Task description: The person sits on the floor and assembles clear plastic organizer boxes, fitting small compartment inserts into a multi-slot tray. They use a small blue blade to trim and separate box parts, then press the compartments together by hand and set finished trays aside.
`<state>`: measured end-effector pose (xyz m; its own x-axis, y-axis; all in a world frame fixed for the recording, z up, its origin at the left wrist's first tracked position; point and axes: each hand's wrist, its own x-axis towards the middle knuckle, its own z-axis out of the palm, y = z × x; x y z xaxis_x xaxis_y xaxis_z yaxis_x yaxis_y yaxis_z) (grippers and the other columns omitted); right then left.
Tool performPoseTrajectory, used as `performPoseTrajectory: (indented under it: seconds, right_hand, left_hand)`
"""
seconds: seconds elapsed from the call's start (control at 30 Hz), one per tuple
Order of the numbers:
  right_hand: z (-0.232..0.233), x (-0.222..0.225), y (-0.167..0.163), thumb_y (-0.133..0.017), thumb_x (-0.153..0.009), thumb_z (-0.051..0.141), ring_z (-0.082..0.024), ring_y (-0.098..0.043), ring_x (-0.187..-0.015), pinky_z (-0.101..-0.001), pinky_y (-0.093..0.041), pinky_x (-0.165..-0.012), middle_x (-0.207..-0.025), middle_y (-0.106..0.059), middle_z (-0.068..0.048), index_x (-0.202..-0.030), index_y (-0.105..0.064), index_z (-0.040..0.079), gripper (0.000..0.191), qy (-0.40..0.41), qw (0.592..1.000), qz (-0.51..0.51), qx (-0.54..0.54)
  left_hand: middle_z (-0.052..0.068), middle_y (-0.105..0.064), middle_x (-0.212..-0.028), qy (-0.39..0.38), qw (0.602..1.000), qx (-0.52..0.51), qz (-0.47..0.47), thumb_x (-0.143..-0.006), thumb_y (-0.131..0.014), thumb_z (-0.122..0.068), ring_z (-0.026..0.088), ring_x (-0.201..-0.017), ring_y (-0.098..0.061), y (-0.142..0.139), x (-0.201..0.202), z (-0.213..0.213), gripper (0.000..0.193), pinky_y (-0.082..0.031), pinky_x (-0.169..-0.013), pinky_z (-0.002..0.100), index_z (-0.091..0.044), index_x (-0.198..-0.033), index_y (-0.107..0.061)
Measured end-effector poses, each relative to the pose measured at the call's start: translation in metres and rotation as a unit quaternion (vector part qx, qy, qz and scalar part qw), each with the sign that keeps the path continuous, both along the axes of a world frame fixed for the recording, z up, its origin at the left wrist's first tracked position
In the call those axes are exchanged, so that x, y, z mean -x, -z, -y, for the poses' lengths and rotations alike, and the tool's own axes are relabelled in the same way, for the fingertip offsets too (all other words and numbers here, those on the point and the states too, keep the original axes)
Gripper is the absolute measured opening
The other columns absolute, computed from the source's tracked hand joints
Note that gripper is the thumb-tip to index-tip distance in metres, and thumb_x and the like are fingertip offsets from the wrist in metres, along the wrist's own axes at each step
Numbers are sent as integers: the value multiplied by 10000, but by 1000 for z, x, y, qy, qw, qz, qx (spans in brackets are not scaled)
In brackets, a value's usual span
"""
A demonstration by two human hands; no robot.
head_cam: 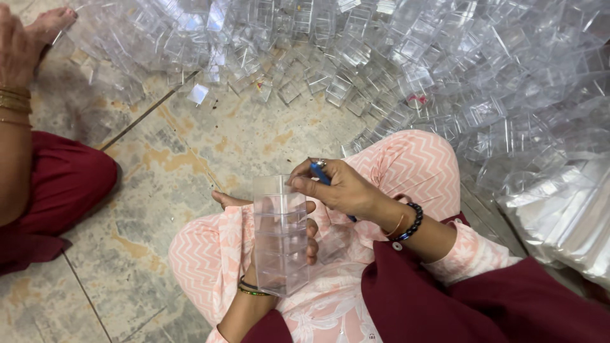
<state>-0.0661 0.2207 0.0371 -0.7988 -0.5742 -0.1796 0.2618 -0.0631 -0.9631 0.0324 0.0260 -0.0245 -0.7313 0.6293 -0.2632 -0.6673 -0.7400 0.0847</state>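
A seated worker's left hand [309, 236] wraps its grip around a stack of clear plastic boxes [280, 234], held upright over the lap, long axis running away from the body. The right hand [340, 189], fingers closed on a blue-handled tool [321, 173], meets the stack's top edge from the right. Beyond lies a heap of loose clear boxes [394, 57] on the tiled floor [184, 159]; another person's hand [22, 44] rests at far left.

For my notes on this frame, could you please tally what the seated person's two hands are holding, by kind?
Stack of clear plastic boxes, held by the left hand: 1
Blue-handled tool, in the right hand grip: 1
Total: 2
The loose clear boxes heaped on the floor are too many to count.
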Motion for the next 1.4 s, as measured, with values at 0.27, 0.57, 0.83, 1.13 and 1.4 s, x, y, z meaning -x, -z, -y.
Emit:
performPoseTrajectory:
  seconds: [0.27,0.57,0.83,1.13,1.4]
  right_hand:
    - [6,-3,-8,-705,-979,338,-43,-499,-640,-256,-449,-562,-698,-547,41,-843,-676,30,338,43,995,-64,-70]
    - [-1,7,-3,-696,-1008,352,-31,-483,-702,-261,-442,-611,-708,-539,55,-836,-646,42,358,-38,994,-101,-27]
    - [-46,45,44,-770,-899,325,-128,-647,-784,-312,-546,-715,-925,-697,-1,-1215,-720,107,388,7,949,-254,-185]
    - [-214,184,123,-914,-678,468,-340,-690,-933,-445,-548,-800,-1050,-718,-173,-1165,-688,74,665,226,715,-150,-644]
    - [-197,216,172,-863,-848,340,-302,-760,-954,-385,-591,-823,-1060,-764,-146,-1377,-591,169,619,331,764,-339,-437]
  left_hand:
    - [161,-661,-1078,38,991,-113,59,-1047,-403,-604,295,-842,-682,7,4,11,645,-566,-638,380,-103,-1446,-478]
    - [194,-645,-1160,127,972,-179,85,-1077,-505,-551,273,-932,-679,40,-13,30,687,-566,-723,345,-30,-1517,-420]
    - [155,-577,-1087,-89,994,38,-59,-882,-685,-754,280,-819,-580,10,12,20,928,-524,-711,428,-161,-1539,-406]
    - [123,-626,-1145,-239,921,308,13,-861,-628,-783,283,-886,-629,-12,34,38,947,-550,-728,429,-249,-1619,-435]
    - [84,-629,-1238,-112,895,431,-14,-820,-647,-557,300,-1146,-599,12,56,28,840,-489,-972,490,-225,-1563,-442]
